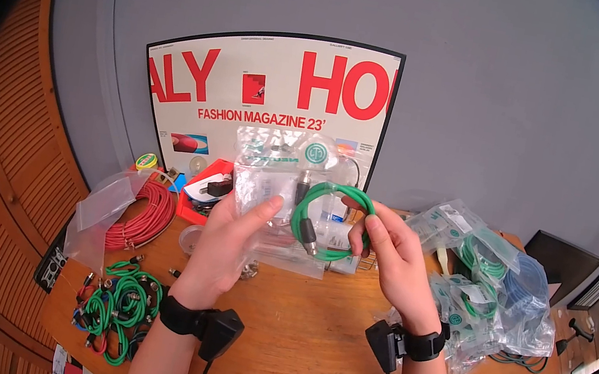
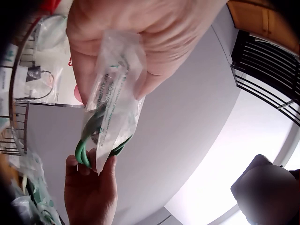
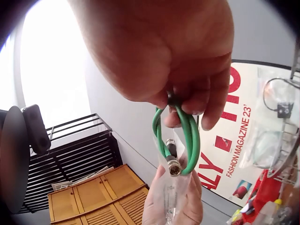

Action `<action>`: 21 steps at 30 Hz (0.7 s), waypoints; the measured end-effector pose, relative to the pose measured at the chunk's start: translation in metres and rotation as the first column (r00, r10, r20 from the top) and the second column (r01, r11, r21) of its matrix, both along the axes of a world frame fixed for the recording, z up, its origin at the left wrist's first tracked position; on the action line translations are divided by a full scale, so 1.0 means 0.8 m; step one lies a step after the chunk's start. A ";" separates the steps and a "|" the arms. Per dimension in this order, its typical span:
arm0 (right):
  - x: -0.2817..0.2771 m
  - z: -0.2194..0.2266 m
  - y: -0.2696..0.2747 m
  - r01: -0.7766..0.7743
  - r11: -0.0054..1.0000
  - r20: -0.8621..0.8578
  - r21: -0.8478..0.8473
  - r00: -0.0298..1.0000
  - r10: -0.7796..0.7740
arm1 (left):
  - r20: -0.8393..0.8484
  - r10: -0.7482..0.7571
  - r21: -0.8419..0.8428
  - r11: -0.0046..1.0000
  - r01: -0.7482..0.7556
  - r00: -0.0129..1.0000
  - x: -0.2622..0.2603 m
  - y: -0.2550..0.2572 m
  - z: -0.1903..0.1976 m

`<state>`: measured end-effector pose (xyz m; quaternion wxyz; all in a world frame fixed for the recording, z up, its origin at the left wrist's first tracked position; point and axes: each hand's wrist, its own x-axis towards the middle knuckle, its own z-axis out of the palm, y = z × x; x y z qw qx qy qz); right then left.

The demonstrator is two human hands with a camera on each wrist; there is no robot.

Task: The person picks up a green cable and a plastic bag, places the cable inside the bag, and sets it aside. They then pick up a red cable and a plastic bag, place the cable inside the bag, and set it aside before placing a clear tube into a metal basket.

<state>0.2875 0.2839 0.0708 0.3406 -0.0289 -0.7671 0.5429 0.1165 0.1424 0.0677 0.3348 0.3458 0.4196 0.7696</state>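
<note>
A coiled green cable [image 1: 299, 214] with dark, metal-tipped connectors hangs in the right hand [image 1: 396, 259], pinched between thumb and fingers at the coil's right side. The left hand [image 1: 222, 241] grips a clear printed plastic bag [image 1: 262, 173] beside the coil, thumb over its front. In the left wrist view the bag [image 2: 115, 93] overlaps part of the green coil [image 2: 82, 152], and the right hand [image 2: 91, 197] holds the coil's far end. The right wrist view shows a metal connector [image 3: 174, 167] facing the camera, with the left hand [image 3: 173, 206] behind the bag.
Green cables [image 1: 132, 301] lie in a pile at the table's left, below a red cable coil [image 1: 146, 217]. Bagged cables [image 1: 484, 283] cover the right side. A red bin [image 1: 195, 206] and a large poster [image 1: 269, 80] stand behind the wooden table [image 1: 290, 342].
</note>
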 end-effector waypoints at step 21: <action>-0.009 -0.004 -0.011 -0.033 0.977 -0.087 -0.212 0.996 0.014 | -0.057 -0.174 -0.018 0.985 0.173 0.983 0.019 -0.002 0.007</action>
